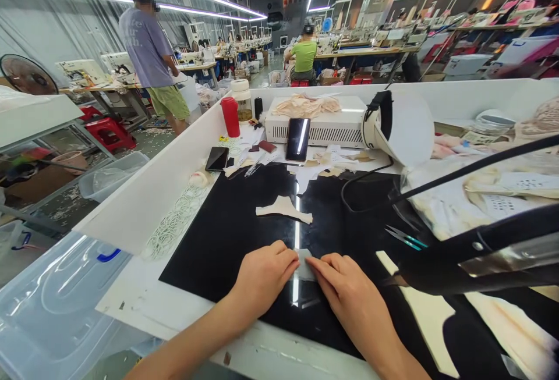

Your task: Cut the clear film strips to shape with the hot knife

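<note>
Translucent whitish material, a small thin sheet [306,269], lies in the head view over a glossy black work surface [218,240], between the person's two hands. The left hand [267,275] has its thumb and fingers brought together on the sheet's left edge; the right hand [356,287] pinches the opposite edge. Whether the sheet is folded or layered there is too small to tell.

Beyond the hands, a cream, curved, wing-shaped fabric piece [283,209] lies flat, apart from the sheet and touched by neither hand. To the right, a long cream cut piece [425,316] rests on the black surface, near turquoise-and-silver pointed tweezers [406,237].

As a judgement, work on the sheet is underway rather than finished, since both hands are on it. Both cream pieces are already shaped, but nothing visible joins the sheet to either.
</note>
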`<state>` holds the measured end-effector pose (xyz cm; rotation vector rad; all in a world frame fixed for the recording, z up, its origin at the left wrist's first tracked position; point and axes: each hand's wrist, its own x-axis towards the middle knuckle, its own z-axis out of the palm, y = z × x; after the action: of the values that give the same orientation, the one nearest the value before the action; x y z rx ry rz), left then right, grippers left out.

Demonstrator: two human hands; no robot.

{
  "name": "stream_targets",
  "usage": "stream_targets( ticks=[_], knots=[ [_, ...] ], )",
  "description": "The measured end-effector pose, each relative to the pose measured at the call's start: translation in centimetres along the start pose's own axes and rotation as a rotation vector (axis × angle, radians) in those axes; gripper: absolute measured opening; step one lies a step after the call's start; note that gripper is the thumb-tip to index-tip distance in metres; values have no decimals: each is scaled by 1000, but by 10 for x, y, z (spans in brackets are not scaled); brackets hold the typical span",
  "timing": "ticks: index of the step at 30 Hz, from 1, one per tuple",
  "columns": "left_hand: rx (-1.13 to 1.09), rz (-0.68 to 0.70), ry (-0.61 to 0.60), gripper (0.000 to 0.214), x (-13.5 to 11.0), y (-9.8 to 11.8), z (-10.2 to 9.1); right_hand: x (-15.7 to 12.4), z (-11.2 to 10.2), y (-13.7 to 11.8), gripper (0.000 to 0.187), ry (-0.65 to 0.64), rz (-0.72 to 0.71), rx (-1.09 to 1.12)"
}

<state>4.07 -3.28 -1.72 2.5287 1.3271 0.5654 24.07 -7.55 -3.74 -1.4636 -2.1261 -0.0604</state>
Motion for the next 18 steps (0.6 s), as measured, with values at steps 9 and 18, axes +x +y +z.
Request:
stream_targets(
  ticks=[9, 18],
  knots=[
    [38, 60, 72, 25, -2, 0, 2, -2, 2, 1, 38, 1, -2, 18],
    [81, 74, 75, 26, -4, -2, 7, -4, 8, 0, 39, -2, -13, -24]
  ],
)
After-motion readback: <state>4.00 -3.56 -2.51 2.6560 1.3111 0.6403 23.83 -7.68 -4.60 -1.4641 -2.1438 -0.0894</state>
